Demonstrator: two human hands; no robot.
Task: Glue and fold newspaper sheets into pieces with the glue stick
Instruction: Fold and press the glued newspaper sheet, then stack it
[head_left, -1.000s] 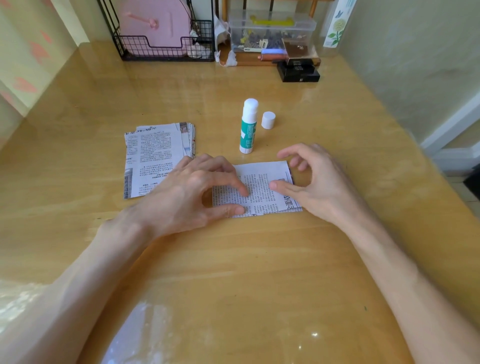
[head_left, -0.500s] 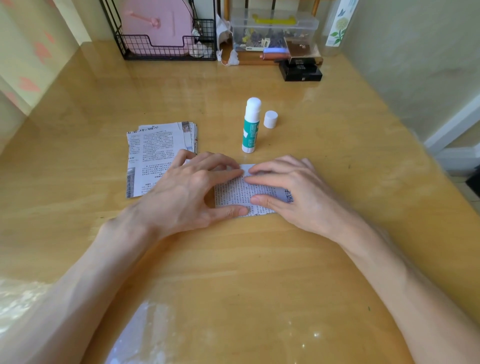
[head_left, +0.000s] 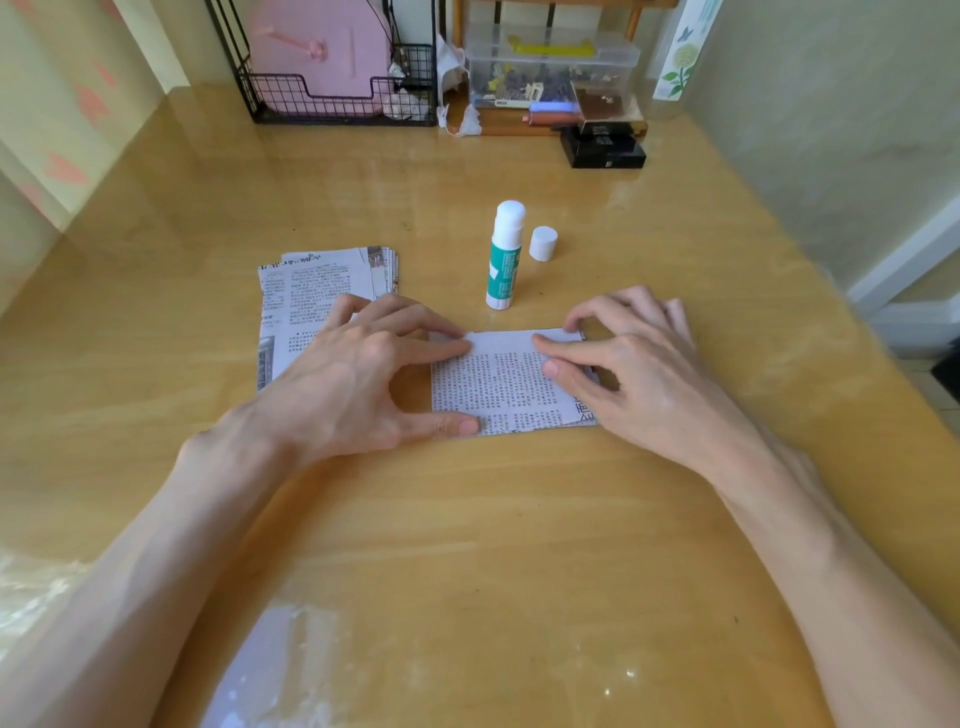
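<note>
Head view, pressing stage. A folded newspaper piece (head_left: 501, 387) lies flat on the table (head_left: 467, 545), near the middle and directly in front of the person. The left hand (head_left: 358, 379) is spread over its left end, with the forefinger laid along the far edge and the thumb on the near edge. The right hand (head_left: 641, 374) rests on the right end, its long fingers (head_left: 545, 344) stretched flat across the printed face. Its outer fingers bend over the far right corner, and it cannot be told whether they nip that corner or only touch it. Neither hand lifts the paper.

The glue stick (head_left: 504, 260) stands upright just beyond the piece, uncapped, with its cap (head_left: 543, 243) beside it. A stack of newspaper sheets (head_left: 311, 291) lies to the left, partly under the left hand.

Judged from this layout, the step in hand is rubbing down a glued fold so that the layers bond. The next move probably calls for a firm sweep of the fingers out along the edges. After that, either another fold is made or the piece is set aside and a new sheet drawn from the stack.
</note>
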